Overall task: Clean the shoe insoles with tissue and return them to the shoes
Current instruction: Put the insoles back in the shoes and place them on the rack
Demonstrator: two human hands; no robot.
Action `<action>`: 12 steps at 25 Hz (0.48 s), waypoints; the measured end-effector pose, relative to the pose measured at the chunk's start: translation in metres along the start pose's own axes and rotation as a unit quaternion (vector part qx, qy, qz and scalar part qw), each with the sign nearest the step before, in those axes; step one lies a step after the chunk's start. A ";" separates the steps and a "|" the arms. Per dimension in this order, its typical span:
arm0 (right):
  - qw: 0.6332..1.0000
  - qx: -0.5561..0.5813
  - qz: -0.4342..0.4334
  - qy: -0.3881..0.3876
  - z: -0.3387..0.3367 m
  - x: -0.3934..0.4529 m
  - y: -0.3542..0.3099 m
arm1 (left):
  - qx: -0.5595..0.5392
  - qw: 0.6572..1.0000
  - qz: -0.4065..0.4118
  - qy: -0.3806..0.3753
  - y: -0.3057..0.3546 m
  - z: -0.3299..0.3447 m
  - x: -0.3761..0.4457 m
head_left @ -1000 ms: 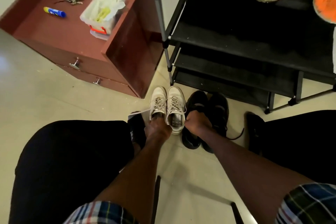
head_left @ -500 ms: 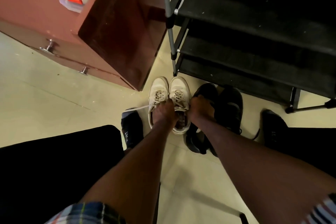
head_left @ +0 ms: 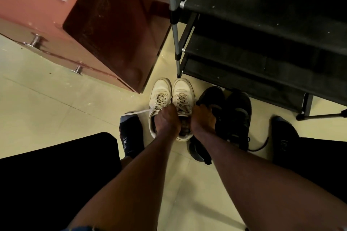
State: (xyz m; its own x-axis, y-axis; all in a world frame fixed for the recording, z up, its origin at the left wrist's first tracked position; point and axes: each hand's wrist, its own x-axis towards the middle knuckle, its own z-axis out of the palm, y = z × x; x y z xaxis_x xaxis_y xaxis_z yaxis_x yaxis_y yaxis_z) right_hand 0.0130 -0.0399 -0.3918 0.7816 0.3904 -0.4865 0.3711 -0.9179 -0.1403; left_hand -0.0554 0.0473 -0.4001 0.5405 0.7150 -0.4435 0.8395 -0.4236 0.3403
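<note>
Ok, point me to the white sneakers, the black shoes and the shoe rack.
white sneakers (head_left: 162, 91): head view, toe cap of the left-hand one.
black shoes (head_left: 239, 107): head view, upper of the right-hand one.
shoe rack (head_left: 262, 18): head view, black fabric shelf.

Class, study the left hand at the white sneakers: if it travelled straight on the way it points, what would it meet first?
Probably the laces of the white sneakers just ahead of the left hand; beyond them, perhaps the red cabinet. Depth is unclear.
</note>
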 end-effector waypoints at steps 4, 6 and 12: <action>1.000 0.020 0.014 0.005 0.006 0.004 0.003 | -0.024 1.000 -0.014 0.009 0.001 -0.003 0.001; 0.999 0.028 0.017 0.012 0.007 0.004 0.004 | -0.035 0.999 -0.011 0.015 0.004 -0.007 -0.002; 0.987 0.142 0.039 0.058 0.012 0.005 0.004 | -0.075 0.997 0.021 0.029 -0.007 -0.013 -0.002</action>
State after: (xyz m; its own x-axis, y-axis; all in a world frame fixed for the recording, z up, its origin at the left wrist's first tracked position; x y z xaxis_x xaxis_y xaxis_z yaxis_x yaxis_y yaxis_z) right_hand 0.0119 -0.0424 -0.4049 0.8606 0.3083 -0.4053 0.1650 -0.9218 -0.3507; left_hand -0.0631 0.0562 -0.3904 0.5665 0.7317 -0.3791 0.7967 -0.3689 0.4787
